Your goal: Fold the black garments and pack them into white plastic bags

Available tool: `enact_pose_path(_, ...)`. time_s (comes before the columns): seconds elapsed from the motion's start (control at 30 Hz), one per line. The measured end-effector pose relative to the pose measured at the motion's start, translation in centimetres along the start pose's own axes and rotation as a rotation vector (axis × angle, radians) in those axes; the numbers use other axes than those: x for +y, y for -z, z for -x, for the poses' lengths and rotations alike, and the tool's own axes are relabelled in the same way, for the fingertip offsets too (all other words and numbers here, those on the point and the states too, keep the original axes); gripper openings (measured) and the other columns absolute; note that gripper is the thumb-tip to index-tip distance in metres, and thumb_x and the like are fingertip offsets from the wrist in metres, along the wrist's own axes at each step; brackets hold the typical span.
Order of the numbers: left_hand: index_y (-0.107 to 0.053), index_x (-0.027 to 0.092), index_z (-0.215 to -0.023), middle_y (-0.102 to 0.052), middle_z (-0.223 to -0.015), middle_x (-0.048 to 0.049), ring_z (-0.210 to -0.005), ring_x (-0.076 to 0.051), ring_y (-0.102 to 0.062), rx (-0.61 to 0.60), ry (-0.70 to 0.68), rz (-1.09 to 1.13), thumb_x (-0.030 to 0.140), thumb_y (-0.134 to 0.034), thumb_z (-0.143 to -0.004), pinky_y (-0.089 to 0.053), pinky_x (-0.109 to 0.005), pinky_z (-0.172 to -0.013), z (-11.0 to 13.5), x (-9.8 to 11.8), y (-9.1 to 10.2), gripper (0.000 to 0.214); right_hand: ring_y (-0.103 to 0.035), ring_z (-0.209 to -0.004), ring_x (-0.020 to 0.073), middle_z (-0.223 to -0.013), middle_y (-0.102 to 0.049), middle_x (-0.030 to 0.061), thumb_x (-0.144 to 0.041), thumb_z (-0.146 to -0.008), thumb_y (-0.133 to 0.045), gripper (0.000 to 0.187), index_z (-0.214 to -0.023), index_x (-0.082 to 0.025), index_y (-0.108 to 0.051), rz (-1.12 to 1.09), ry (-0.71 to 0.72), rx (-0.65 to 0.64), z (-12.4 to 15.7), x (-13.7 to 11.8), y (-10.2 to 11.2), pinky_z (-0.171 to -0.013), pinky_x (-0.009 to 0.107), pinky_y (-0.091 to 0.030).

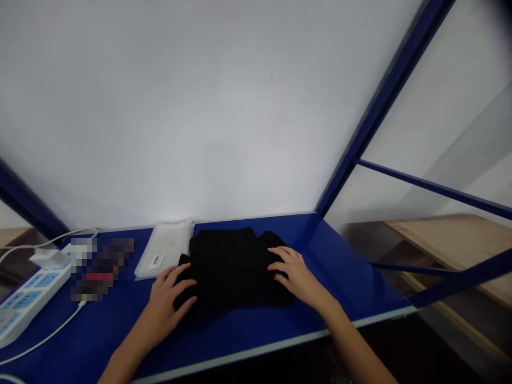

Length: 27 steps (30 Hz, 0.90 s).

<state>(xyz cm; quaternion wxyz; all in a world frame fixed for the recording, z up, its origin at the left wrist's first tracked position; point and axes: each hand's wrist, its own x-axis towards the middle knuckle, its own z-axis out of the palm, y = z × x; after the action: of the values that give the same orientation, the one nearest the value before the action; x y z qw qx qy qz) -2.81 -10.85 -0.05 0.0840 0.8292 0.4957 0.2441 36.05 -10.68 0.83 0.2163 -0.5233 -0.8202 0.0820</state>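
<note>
A piece of black cloth, perhaps a folded garment (pixel 232 266), lies on the blue shelf (pixel 340 282) in front of me. My left hand (pixel 170 298) rests at its left edge, the fingers spread and touching the fabric. On the opposite edge lies my right hand (pixel 294 272), also with fingers apart on the cloth. Neither hand grips it. Being so dark, the cloth hides its folds, and I cannot tell what kind of garment it is. Behind my left hand is a stack of clear plastic bags (pixel 166 245) with a barcode label.
At the left stands a white power strip (pixel 32 298) with a plug (pixel 48 257) and white cables. A blurred-out object (pixel 102 269) lies beside it with a cable attached. A white wall (pixel 224 106) rises behind; blue metal posts (pixel 384 101) frame the shelf.
</note>
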Motion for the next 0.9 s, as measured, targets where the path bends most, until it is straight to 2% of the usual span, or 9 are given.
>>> enact_pose_path(0.13, -0.069, 0.026, -0.083, -0.070, -0.117, -0.0042, -0.115, -0.027, -0.060, -0.125, 0.024, 0.092, 0.035, -0.050, -0.093, -0.044, -0.049, -0.101, -1.7, 0.3, 1.7, 0.023, -0.063, -0.110, 0.0233, -0.111, -0.071, 0.0037, -0.025, -0.096, -0.055, 0.014, -0.099, -0.026, -0.068, -0.142, -0.021, 0.024, -0.7, 0.1, 0.5, -0.114, 0.057, -0.027)
enact_pose_path(0.3, -0.064, 0.024, -0.087, -0.071, -0.082, -0.0025, -0.076, -0.021, -0.066, -0.099, 0.118, 0.183, 0.040, -0.042, -0.096, -0.050, -0.032, -0.071, -5.4, 1.6, 3.9, 0.029, -0.067, -0.086, 0.0220, -0.092, -0.073, 0.0033, -0.038, -0.097, -0.052, 0.022, -0.090, -0.024, -0.067, -0.325, -0.116, 0.139, -2.8, -0.2, 2.8, -0.085, 0.036, -0.051)
enact_pose_path(0.37, -0.062, 0.023, -0.086, -0.070, -0.080, -0.0035, -0.076, -0.022, -0.065, 0.020, 0.095, 0.086, 0.040, -0.041, -0.097, -0.049, -0.035, -0.075, -8.6, 1.5, 4.0, 0.029, -0.068, -0.086, 0.0219, -0.093, -0.073, 0.0035, -0.038, -0.097, -0.052, 0.022, -0.092, -0.024, -0.068, -0.338, -0.128, 0.184, -5.2, 0.3, 3.5, -0.079, 0.032, -0.052)
enact_pose_path(0.43, -0.064, 0.022, -0.092, -0.072, -0.090, -0.0068, -0.088, -0.026, -0.064, 0.170, 0.066, -0.070, 0.036, -0.044, -0.096, -0.044, -0.045, -0.093, -12.3, 1.3, 3.4, 0.026, -0.068, -0.089, 0.0227, -0.096, -0.073, 0.0048, -0.033, -0.096, -0.053, 0.018, -0.096, -0.022, -0.068, -0.267, -0.156, 0.234, -8.1, 0.9, 3.5, -0.082, 0.033, -0.051)
enact_pose_path(0.57, -0.065, 0.020, -0.106, -0.070, -0.115, -0.0130, -0.113, -0.034, -0.055, 0.339, 0.190, -0.276, 0.028, -0.046, -0.095, -0.029, -0.062, -0.106, -17.2, 1.2, 0.6, 0.023, -0.064, -0.104, 0.0306, -0.112, -0.069, 0.0132, -0.024, -0.093, -0.055, 0.027, -0.118, -0.018, -0.063, 0.137, -0.221, 0.262, -11.8, 1.1, 2.4, -0.094, 0.047, -0.046)
enact_pose_path(0.63, -0.062, 0.021, -0.118, -0.064, -0.129, -0.0138, -0.121, -0.034, -0.051, 0.338, 0.145, -0.283, 0.027, -0.048, -0.094, -0.025, -0.064, -0.109, -16.7, 1.7, -0.8, 0.028, -0.061, -0.109, 0.0318, -0.117, -0.066, 0.0143, -0.025, -0.094, -0.054, 0.030, -0.123, -0.018, -0.060, 0.195, -0.162, 0.244, -11.2, 0.3, 1.9, -0.096, 0.051, -0.044)
enact_pose_path(0.7, -0.061, 0.020, -0.120, -0.062, -0.129, -0.0138, -0.121, -0.033, -0.051, 0.296, 0.073, -0.233, 0.027, -0.049, -0.095, -0.030, -0.061, -0.109, -14.2, 2.5, -1.7, 0.029, -0.060, -0.110, 0.0287, -0.118, -0.065, 0.0119, -0.029, -0.097, -0.054, 0.028, -0.123, -0.021, -0.060, 0.102, -0.033, 0.149, -8.9, -0.6, 1.7, -0.096, 0.047, -0.045)
enact_pose_path(0.8, -0.064, 0.021, -0.111, -0.063, -0.123, -0.0098, -0.116, -0.026, -0.055, 0.044, -0.093, -0.056, 0.029, -0.051, -0.096, -0.046, -0.044, -0.099, -8.8, 3.8, -1.9, 0.022, -0.056, -0.118, 0.0259, -0.126, -0.062, 0.0091, -0.041, -0.093, -0.063, 0.036, -0.125, -0.025, -0.060, -0.067, 0.133, -0.094, -4.2, -1.5, 1.6, -0.102, 0.042, -0.044)
enact_pose_path(0.9, -0.064, 0.026, -0.113, -0.064, -0.122, -0.0053, -0.116, -0.024, -0.056, -0.185, -0.130, -0.001, 0.030, -0.060, -0.092, -0.047, -0.041, -0.098, -4.3, 4.5, -1.4, 0.022, -0.052, -0.127, 0.0277, -0.132, -0.060, 0.0087, -0.042, -0.085, -0.073, 0.046, -0.126, -0.026, -0.061, -0.080, 0.130, -0.207, -0.9, -1.0, 1.3, -0.106, 0.044, -0.042)
